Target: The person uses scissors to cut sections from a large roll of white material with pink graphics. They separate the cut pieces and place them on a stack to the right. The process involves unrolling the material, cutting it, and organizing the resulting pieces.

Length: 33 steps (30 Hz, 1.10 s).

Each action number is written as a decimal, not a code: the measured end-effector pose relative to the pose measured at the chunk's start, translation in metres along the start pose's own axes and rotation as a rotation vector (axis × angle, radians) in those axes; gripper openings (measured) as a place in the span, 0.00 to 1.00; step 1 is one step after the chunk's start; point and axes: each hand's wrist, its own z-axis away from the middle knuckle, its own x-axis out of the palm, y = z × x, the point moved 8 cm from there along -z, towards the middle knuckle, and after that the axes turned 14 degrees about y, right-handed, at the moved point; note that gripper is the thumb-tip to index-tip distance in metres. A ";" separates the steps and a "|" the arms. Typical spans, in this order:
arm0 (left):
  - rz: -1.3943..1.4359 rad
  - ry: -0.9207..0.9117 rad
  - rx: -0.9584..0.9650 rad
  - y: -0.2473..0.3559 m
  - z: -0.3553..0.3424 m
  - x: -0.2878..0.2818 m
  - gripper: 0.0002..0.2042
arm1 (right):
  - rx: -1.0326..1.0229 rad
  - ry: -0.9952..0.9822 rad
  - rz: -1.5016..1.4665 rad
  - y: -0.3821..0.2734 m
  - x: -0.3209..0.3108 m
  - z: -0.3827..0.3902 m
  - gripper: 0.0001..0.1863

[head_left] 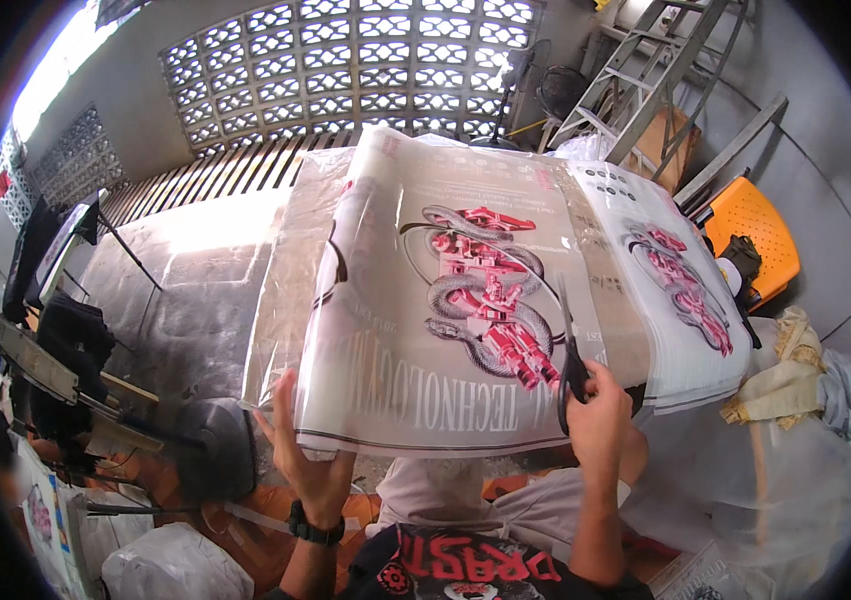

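A translucent plastic sheet (386,330), printed with a pink machine-and-grey-snake picture and large pale lettering, lies curled over the work surface in front of me. At its near left corner my left hand (308,462) touches the edge, fingers stretched and apart. My right hand (601,420) is closed around the black handles of a pair of scissors (574,372). The scissors' blades point away from me over the sheet's right part; whether they touch it I cannot tell. To the right lies a stack of similar printed sheets (681,290).
Brown board (296,220) shows under the sheets. An orange plastic chair (771,240) stands at the right, below a metal ladder (636,75). Bundled cloth (791,365) sits near right. Metal frames and a dark round seat (218,450) are at the left.
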 end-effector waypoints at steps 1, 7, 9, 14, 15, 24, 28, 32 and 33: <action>0.032 0.025 0.025 0.001 -0.005 0.003 0.36 | -0.011 0.051 0.006 -0.003 0.001 0.001 0.21; 0.123 0.038 0.058 -0.012 -0.051 0.032 0.30 | -0.025 0.179 0.116 -0.014 -0.007 -0.021 0.19; 0.130 -0.010 0.081 -0.016 -0.064 0.047 0.33 | 0.042 0.090 0.186 -0.007 -0.013 -0.015 0.25; 0.026 -0.162 0.195 -0.024 -0.081 0.047 0.35 | 0.041 0.148 0.089 0.014 -0.010 0.004 0.25; -0.024 -0.193 0.229 -0.029 -0.081 0.040 0.35 | 0.036 0.145 0.036 0.008 -0.007 0.006 0.24; -0.128 -0.460 0.336 -0.004 -0.049 0.027 0.30 | 0.345 0.237 -0.557 0.033 -0.018 0.002 0.24; -0.208 -0.466 0.405 0.025 -0.038 0.040 0.33 | 0.292 0.428 -0.715 0.035 -0.044 -0.026 0.25; -0.165 -0.391 0.296 0.048 -0.047 0.057 0.31 | 0.223 0.539 -0.715 0.078 -0.076 -0.083 0.25; -0.181 -0.406 0.330 0.051 -0.045 0.062 0.31 | 0.238 0.520 -0.685 0.088 -0.077 -0.090 0.26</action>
